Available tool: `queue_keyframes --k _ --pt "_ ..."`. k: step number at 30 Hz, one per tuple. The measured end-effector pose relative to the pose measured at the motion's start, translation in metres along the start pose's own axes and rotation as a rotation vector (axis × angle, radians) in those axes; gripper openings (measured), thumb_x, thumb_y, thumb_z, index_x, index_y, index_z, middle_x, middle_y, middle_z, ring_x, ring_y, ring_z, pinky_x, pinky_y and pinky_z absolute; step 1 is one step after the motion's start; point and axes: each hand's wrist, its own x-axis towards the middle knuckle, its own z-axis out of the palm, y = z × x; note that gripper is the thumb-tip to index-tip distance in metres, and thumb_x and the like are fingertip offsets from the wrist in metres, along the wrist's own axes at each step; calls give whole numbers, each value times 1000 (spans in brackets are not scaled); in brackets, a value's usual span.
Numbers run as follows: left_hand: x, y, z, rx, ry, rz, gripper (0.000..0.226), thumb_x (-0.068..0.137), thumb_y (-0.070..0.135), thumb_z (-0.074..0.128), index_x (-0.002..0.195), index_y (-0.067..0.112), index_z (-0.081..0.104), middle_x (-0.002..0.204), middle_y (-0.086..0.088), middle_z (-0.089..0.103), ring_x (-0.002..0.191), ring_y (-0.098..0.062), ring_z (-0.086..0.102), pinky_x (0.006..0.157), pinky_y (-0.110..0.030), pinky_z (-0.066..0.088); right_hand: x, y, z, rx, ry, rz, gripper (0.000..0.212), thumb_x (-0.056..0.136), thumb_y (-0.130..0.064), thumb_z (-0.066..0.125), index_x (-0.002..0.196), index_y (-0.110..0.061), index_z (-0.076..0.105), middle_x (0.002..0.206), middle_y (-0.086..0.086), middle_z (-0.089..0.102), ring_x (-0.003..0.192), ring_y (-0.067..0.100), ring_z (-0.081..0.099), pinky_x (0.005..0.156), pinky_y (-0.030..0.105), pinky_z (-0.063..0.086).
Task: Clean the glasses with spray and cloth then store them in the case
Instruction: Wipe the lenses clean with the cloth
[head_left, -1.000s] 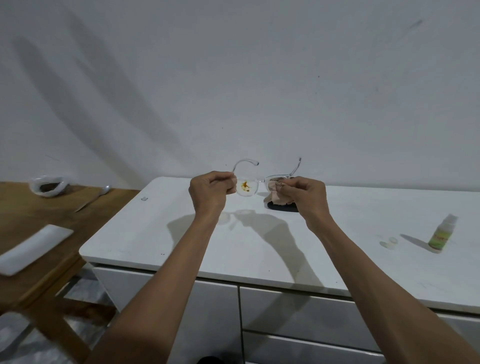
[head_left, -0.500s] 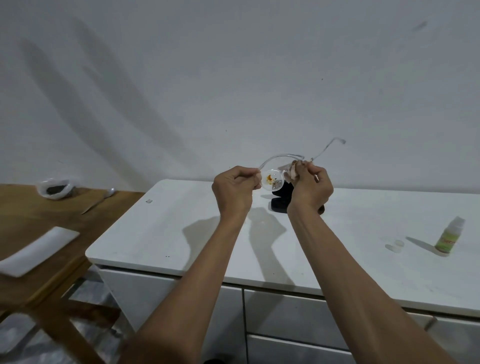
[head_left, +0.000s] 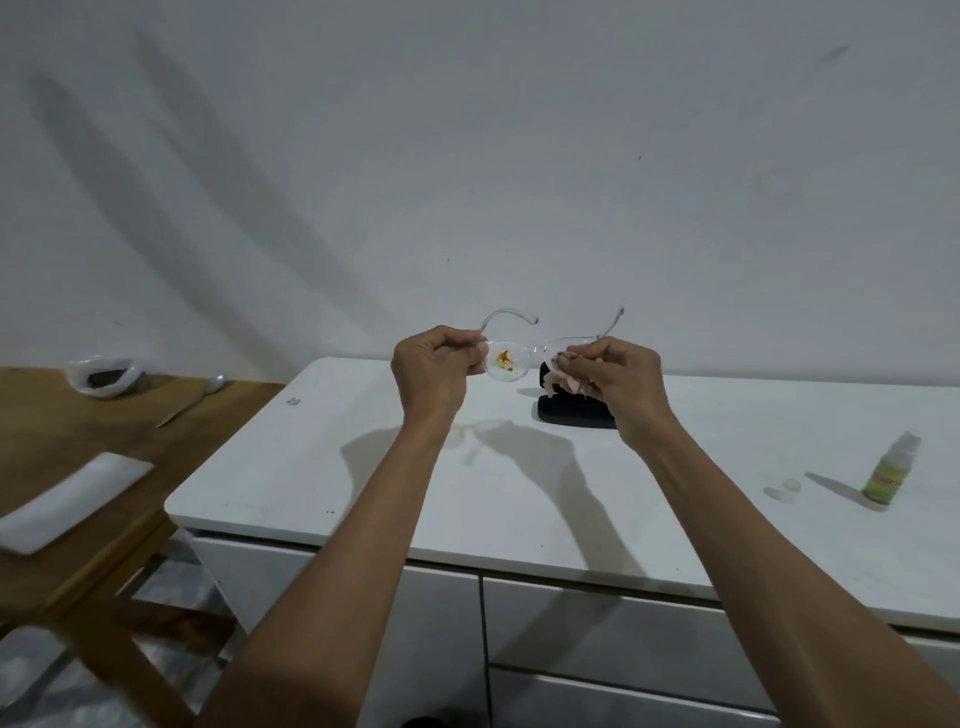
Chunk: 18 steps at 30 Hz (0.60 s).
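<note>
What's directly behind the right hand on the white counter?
A black case lies on the counter behind the right hand, which holds a cloth. The hand and cloth cover its right end and top.

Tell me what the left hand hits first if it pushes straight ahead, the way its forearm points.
Probably the wall; the left hand, gripping the glasses, seems raised above the cabinet top, though depth is unclear.

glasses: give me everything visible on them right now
The glasses have a clear, plastic-looking frame with both temples unfolded, pointing away from the camera. They are held level in the air above the white counter. The left hand pinches one end; the right hand presses a pinkish cloth on the other lens. The exposed lens carries an orange-brown smear.
</note>
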Motion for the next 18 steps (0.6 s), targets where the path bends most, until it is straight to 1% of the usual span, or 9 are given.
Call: queue_keyframes --k 2,4,6,8,9,11,13,16,18 --pt "2 1 -2 18 -21 -1 17 76 -13 76 75 3 76 76 -14 75 67 -25 68 70 -35 63 0 -1 -4 -27 4 10 10 82 15 73 83 7 67 68 10 72 57 24 68 58 27 55" --pt "2 3 -1 33 -33 6 12 76 -13 76 77 -1 76 79 -17 75 66 -25 68 69 -34 63 1 1 -5 -34 72 0 8 82 14 73 83 9 67 68 12 70 56 24 66 57 28 56" --pt "0 3 0 41 -34 10 9 76 -13 76 79 -4 75 79 -16 75 65 -23 68 70 -35 64 1 2 -1 -51 174 -35 8 81 9 74 79 4 69 68 14 68 61 23 67 60 30 56" --pt "-2 3 2 40 -35 7 11 76 -12 76 77 -1 76 78 -15 76 64 -22 68 73 -37 64 4 6 5 -44 273 -67 14 80 5 74 72 -5 68 65 14 67 64 26 67 62 33 53" --pt "-3 3 3 35 -35 5 12 76 -11 77 76 1 76 78 -14 76 64 -21 69 74 -38 64 7 8 7 -37 332 -73 14 78 2 74 70 -8 69 65 13 68 67 27 69 65 36 55" --pt "-6 4 5 18 -29 -1 15 76 -11 76 74 3 75 77 -12 76 64 -20 69 74 -39 64 12 11 15 -12 463 -77 11 74 -8 75 68 -17 72 77 10 76 79 26 76 78 43 62" --pt "-10 6 9 0 -24 4 17 77 -11 76 72 5 74 76 -11 76 64 -20 69 74 -40 64 15 11 25 46 567 -97 8 74 -13 75 70 -20 72 85 6 78 87 25 77 87 46 62" --pt "-17 8 16 -19 -27 24 15 77 -11 76 74 4 75 74 -8 76 64 -19 70 75 -41 65 19 5 37 184 687 -127 18 82 -6 74 71 -19 68 81 3 74 79 21 72 87 43 62" --pt "-20 8 22 -26 -22 43 11 77 -11 76 77 0 75 71 -4 76 63 -17 70 75 -41 65 24 3 43 326 703 -130 21 82 0 74 71 -16 67 78 9 71 74 25 70 85 48 63"
